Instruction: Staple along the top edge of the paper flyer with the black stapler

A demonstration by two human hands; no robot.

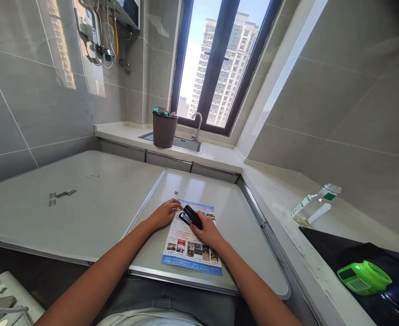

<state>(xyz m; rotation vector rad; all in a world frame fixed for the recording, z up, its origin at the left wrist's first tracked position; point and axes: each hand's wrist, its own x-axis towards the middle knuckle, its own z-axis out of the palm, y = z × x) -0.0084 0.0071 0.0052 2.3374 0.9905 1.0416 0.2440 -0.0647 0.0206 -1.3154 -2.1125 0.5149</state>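
Observation:
A printed flyer (191, 237) with blue borders, red text and small photos lies on the white folding table (101, 217). My right hand (208, 230) is wrapped around a black stapler (191, 216), which is tilted over the upper part of the flyer. At the flyer's upper left edge, my left hand (165, 213) has its fingers bent together on the paper, close to the stapler's front end. Its fingertips are partly hidden. A short strip of staples (176, 193) rests just beyond my left hand.
More staple strips (62, 194) lie on the left table half. A brown bin (164, 130) stands by the sink (186, 143) under the window. On the right counter are a clear jar (316, 206) and a green-topped container (364, 277).

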